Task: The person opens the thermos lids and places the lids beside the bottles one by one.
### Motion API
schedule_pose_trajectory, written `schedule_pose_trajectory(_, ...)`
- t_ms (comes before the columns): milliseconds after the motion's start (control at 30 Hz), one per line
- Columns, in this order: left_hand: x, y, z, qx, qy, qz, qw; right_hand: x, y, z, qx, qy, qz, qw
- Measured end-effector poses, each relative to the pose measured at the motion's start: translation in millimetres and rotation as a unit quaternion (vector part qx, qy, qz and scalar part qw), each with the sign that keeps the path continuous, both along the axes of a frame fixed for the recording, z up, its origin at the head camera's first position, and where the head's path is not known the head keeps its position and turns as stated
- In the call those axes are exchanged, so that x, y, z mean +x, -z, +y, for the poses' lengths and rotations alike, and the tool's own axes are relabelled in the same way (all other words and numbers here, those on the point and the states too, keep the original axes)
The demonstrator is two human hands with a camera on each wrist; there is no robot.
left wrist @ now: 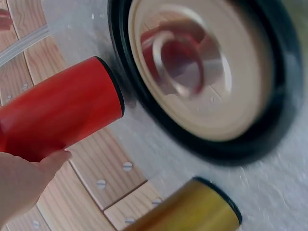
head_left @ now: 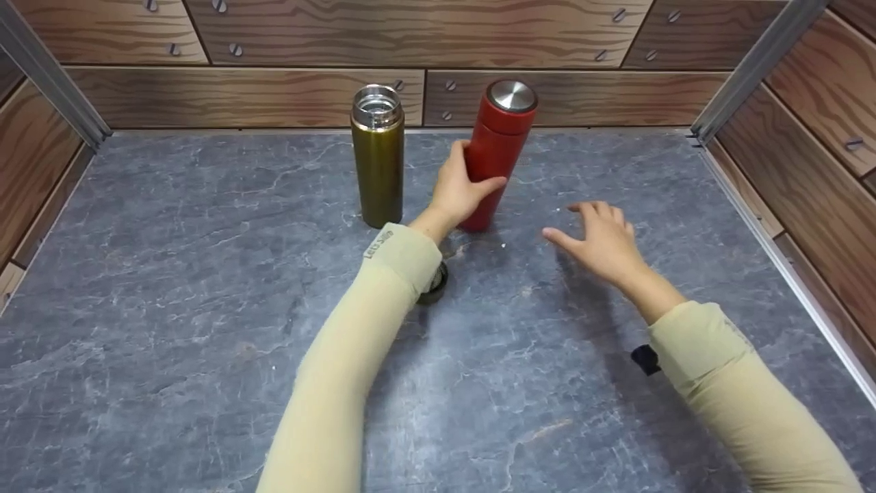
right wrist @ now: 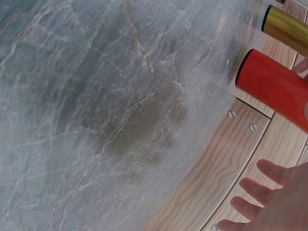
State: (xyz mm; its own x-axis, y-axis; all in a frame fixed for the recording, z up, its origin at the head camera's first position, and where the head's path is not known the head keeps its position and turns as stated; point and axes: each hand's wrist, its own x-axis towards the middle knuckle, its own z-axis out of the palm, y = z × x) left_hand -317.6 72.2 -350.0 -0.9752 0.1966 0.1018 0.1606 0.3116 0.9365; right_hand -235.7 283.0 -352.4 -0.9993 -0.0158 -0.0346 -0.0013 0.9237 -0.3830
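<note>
My left hand grips the middle of a red thermos, its thumb across the near side. The thermos has its silver-topped cap on and leans slightly; I cannot tell whether its base touches the table. To its left stands an upright olive-gold thermos with its metal mouth uncovered. A dark round lid lies partly hidden under my left wrist. Close up in the left wrist view, a round lid shows a black rim and cream inside. My right hand hovers right of the red thermos, fingers spread, holding nothing.
The grey marbled tabletop spreads around the thermoses. A wood-patterned wall rises close behind them, with a similar panel on the right. Metal strips run along the edges. A small black piece shows beside my right sleeve.
</note>
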Motion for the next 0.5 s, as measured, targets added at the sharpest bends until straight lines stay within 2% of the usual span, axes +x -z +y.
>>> schedule_pose_trajectory(133,-0.4,-5.2,-13.5,0.0,0.003,0.012,0.9999,-2.1,-1.3,-1.4,-0.005,-0.002,-0.004,1.0)
schedule_pose_trajectory(267,1.7,-9.3,-25.3,-0.011,0.019,0.03,0.9993,-3.0,-2.1,-3.9,-0.007,-0.005,-0.012,0.9999)
schedule_pose_trajectory(500,12.0,-14.7,-43.0,-0.016,0.049,0.037,0.998,-3.1,-3.2,-9.3,-0.013,-0.015,-0.01,0.9997)
